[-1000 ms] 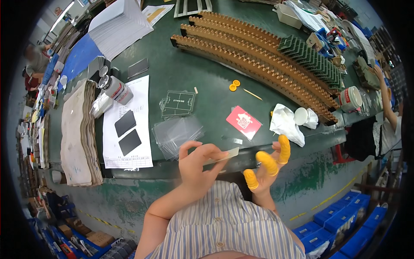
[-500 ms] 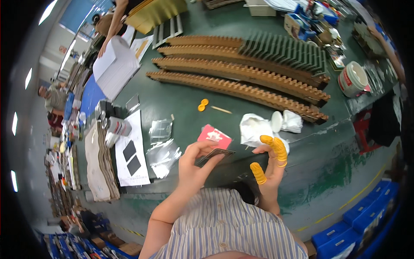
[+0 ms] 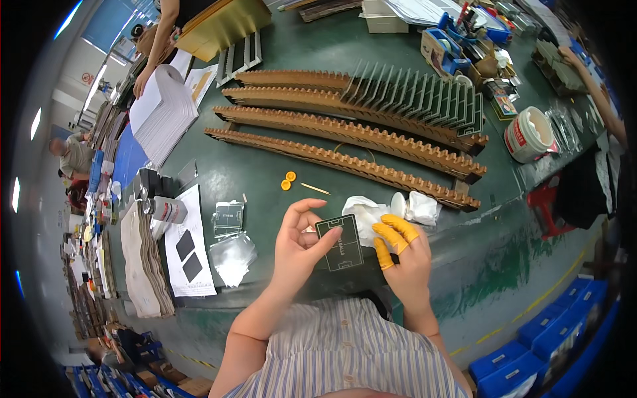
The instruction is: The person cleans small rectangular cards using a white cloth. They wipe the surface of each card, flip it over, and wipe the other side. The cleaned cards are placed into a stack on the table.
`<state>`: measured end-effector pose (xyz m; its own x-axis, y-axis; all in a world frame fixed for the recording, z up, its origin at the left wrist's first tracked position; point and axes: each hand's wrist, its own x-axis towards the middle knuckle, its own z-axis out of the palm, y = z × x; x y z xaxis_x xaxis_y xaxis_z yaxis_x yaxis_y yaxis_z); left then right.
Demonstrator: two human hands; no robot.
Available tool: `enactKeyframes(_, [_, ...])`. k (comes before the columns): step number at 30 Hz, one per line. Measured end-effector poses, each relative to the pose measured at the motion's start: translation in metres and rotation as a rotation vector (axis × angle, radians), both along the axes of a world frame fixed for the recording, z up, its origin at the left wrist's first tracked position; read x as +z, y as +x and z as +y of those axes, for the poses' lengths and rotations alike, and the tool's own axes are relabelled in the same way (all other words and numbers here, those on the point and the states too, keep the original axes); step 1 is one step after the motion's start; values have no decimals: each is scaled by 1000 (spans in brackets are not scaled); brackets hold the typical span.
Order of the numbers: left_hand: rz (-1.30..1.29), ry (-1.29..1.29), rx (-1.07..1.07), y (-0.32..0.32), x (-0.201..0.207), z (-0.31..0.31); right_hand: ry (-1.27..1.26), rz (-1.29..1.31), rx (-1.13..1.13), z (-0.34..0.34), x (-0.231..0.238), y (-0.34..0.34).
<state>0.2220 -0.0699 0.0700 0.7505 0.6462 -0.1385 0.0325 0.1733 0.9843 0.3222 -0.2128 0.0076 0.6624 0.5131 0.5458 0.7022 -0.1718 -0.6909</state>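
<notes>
Our left fingers [image 3: 323, 247] pinch one panel [image 3: 344, 257]; we can't tell whether our right fingers [image 3: 391, 237] close; beyond, the slotted rack [image 3: 332, 134] stands part-filled.

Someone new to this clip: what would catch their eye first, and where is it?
Probably the bright yellow covers on the fingers of the right hand, just right of the dark green card held in the left hand. Next come the long, notched brown racks stretching across the table beyond the hands, with a row of cards standing toward their far right.
</notes>
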Motion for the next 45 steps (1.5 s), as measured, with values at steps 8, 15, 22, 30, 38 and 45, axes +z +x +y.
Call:
enactKeyframes(8, [-32, -83, 5, -8, -2, 13, -235, -70, -34, 23, 6, -9])
enactKeyframes(15, [-86, -133, 37, -32, -2, 21, -77, -79, -59, 26, -12, -8])
enactKeyframes(22, [-113, -224, -4, -75, 2, 36, 652, 913, 64, 11, -14, -28])
enactKeyframes(30, [-133, -405, -68, -133, 1, 62, 1016, 1258, 387, 13, 0, -53])
enactKeyframes(38, [-188, -519, -75, -165, -19, 71, 707, 677, -22, 51, 9, -10])
enactKeyframes(45, [-197, -605, -119, -169, -33, 67, 741, 678, 79, 31, 51, -27])
